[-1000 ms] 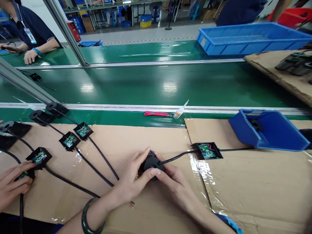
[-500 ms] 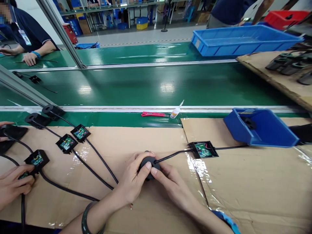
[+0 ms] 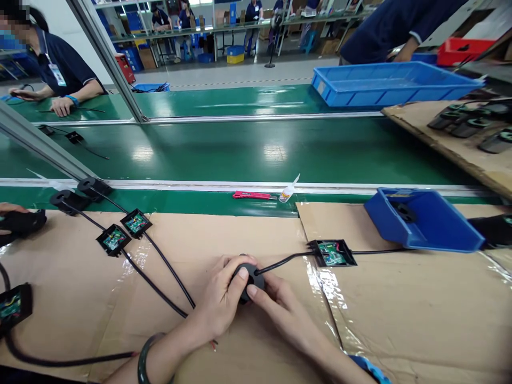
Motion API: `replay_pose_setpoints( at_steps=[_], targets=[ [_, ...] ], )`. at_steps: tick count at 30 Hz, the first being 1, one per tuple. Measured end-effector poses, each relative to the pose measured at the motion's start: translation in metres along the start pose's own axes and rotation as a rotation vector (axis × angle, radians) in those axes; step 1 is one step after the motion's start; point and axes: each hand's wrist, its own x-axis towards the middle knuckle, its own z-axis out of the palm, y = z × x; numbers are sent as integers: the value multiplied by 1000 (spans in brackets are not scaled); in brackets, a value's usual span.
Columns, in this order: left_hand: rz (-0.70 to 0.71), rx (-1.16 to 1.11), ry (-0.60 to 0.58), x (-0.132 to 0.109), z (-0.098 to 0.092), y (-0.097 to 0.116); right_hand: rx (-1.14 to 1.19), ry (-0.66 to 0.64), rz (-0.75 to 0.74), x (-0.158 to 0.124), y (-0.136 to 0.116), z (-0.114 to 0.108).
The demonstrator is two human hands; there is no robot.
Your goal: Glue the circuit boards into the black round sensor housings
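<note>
Between my two hands is a round black plastic housing (image 3: pixel 253 278) with a dark hole in its face. My left hand (image 3: pixel 224 293) grips its left side, thumb on top. My right hand (image 3: pixel 280 306) closes on the right side, its thumb pressing near the hole. A black cable (image 3: pixel 284 261) runs from the housing to an open black box with a green circuit board (image 3: pixel 333 253). Left of my hands lie two similar open boxes, a nearer circuit board box (image 3: pixel 113 239) and a farther circuit board box (image 3: pixel 136 222), their cables passing under my left forearm.
A blue bin (image 3: pixel 424 221) holding black parts stands at right. Beyond the cardboard (image 3: pixel 256 234) lie a red utility knife (image 3: pixel 254 196) and a small glue bottle (image 3: pixel 288 191). At far left, a co-worker's hand (image 3: pixel 10 210) holds a black part above another board box (image 3: pixel 16 306).
The co-worker's board boxes at left have shifted toward the left edge, and that person's nearer hand has left view. The dark hole in my housing shows more clearly; my grip stays.
</note>
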Motion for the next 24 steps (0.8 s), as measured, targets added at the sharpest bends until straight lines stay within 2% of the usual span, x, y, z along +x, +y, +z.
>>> replay_pose_setpoints(
  at_steps=[8,18,24],
  targets=[
    [-31,-108,10,2,-1,-1,93,20,58,2,1,2],
    [-2,-111,71,0,5,0,132,106,26,0,5,11],
    [15,-75,88,2,8,-4,131,86,24,3,3,10]
  ],
)
